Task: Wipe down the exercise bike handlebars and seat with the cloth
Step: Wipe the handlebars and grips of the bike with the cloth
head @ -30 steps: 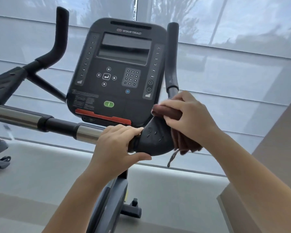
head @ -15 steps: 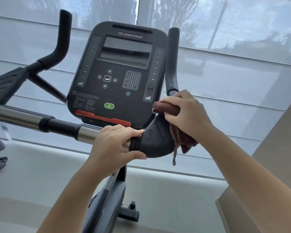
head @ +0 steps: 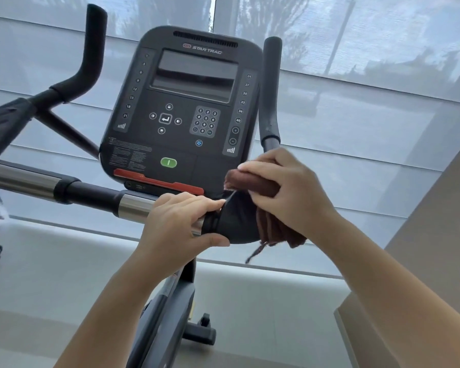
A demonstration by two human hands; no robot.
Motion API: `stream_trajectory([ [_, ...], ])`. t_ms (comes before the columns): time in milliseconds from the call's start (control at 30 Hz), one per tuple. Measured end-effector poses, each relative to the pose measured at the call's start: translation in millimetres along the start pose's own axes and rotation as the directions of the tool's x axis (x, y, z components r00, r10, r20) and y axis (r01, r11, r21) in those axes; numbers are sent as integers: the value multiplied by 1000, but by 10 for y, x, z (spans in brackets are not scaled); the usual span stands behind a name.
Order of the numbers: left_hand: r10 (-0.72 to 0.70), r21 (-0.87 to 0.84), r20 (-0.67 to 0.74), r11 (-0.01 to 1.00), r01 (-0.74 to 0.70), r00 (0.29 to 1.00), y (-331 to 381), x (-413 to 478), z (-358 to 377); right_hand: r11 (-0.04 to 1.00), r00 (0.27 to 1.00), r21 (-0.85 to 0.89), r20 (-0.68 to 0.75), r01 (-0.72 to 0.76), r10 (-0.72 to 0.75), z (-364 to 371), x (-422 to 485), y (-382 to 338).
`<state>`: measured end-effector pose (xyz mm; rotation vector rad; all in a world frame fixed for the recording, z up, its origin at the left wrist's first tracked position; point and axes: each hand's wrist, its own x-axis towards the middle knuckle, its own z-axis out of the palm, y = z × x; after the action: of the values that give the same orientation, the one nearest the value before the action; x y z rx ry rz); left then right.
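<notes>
A dark brown cloth (head: 252, 183) is wrapped over the black elbow pad (head: 237, 224) at the right end of the bike's handlebar. My right hand (head: 290, 192) grips the cloth and presses it onto the pad, with folds and a loose thread hanging below. My left hand (head: 178, 227) is closed around the horizontal handlebar (head: 91, 193) just left of the pad, on its chrome section. The right upright grip (head: 271, 88) rises behind my right hand. The left upright grip (head: 91, 51) stands at the far left. The seat is out of view.
The bike's black console (head: 191, 107) with screen and keypad sits between the upright grips. The bike frame (head: 165, 309) and a base foot with a wheel (head: 205, 328) drop below. A window with a translucent blind (head: 369, 115) fills the background. A beige wall (head: 436, 261) stands at right.
The view has shifted slightly, so the bike sits a little higher and further right in frame. My right hand has slid the cloth a little along the pad. My left hand keeps its grip on the bar.
</notes>
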<state>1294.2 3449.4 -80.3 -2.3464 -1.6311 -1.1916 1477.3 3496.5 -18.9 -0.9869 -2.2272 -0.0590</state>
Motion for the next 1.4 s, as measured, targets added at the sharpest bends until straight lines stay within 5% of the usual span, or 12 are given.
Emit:
stream_trajectory([
  [133, 25, 1, 7, 1000, -25, 1000, -22, 11, -6, 992, 990, -89, 123, 85, -73, 30, -107, -34],
  [400, 78, -19, 50, 997, -77, 996, -82, 0, -35, 943, 950, -127, 97, 308, -297, -78, -424, -88],
  [867, 94, -7, 51, 996, -94, 994, -115, 0, -35, 932, 939, -126, 95, 340, -330, -40, -540, -51],
  [1000, 63, -5, 9, 998, -63, 998, -69, 7, -28, 990, 989, -31, -57, 137, -138, -110, -120, 47],
  [1133, 66, 2, 8, 998, -66, 998, -77, 5, -18, 997, 998, -77, 59, -21, 26, -3, 20, 93],
  [1400, 32, 0, -3, 999, -32, 999, -25, 1, -27, 988, 990, 70, 11, 137, -139, -62, -430, 206],
])
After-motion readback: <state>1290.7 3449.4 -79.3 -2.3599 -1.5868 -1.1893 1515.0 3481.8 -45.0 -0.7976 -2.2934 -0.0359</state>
